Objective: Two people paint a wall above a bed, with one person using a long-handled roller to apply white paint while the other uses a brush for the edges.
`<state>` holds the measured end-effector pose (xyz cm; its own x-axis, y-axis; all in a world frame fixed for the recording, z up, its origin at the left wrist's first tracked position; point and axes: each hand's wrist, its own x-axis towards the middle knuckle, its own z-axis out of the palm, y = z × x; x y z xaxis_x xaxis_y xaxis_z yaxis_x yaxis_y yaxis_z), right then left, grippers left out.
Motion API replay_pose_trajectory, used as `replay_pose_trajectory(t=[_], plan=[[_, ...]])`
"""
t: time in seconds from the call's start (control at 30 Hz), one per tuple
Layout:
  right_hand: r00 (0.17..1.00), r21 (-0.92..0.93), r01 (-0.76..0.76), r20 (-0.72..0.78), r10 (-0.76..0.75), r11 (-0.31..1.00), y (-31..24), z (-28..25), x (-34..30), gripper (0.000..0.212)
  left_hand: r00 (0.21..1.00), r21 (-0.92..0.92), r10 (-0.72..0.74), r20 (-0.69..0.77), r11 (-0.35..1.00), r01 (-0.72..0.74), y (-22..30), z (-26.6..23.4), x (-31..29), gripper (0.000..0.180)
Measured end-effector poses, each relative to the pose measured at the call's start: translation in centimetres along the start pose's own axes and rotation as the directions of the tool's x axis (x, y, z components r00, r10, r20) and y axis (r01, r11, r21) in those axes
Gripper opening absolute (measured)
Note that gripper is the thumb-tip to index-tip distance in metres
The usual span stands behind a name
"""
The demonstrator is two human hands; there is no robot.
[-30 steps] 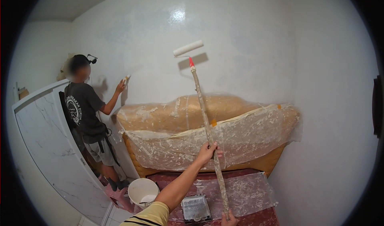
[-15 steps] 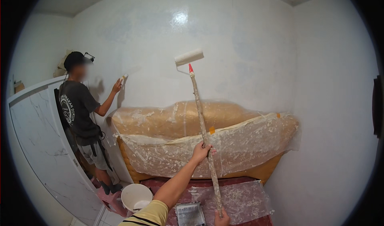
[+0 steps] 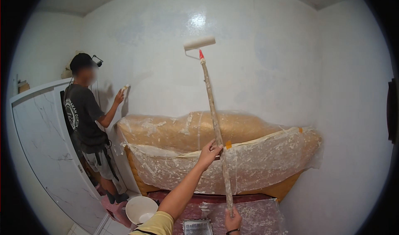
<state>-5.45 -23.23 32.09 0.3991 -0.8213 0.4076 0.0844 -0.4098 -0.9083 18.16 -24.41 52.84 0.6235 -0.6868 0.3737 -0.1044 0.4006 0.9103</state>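
Paint roller, higher against wall than before, left fingers, right fingers pinching pole

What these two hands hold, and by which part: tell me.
The long pole of the paint roller: the right hand grips its lower end; the left hand touches it partway up, how firmly cannot be told.

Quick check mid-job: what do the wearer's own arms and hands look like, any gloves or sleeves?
Both the left hand and the right hand are ungloved. The left arm wears a short yellow sleeve with a dark stripe at the lower picture edge; its forearm is bare. A thin dark band circles the right wrist. The right sleeve isn't in view.
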Motion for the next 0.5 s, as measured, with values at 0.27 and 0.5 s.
replay_pose_trajectory(t=[0.27, 0.5], plan=[[0.983, -0.042, 0.182, -0.002, -0.183, 0.982, -5.1, 3.6, 9.4, 0.039, 0.997, -0.100, 0.022, -0.078, 0.995, -0.030, 3.6, -4.2, -1.0, 0.074], [0.977, -0.055, 0.212, 0.009, -0.212, 0.976, -13.0, 6.7, 15.8, 0.043, 0.986, -0.098, 0.055, -0.160, 0.993, -0.071, 5.2, -6.7, -2.1, 0.073]])
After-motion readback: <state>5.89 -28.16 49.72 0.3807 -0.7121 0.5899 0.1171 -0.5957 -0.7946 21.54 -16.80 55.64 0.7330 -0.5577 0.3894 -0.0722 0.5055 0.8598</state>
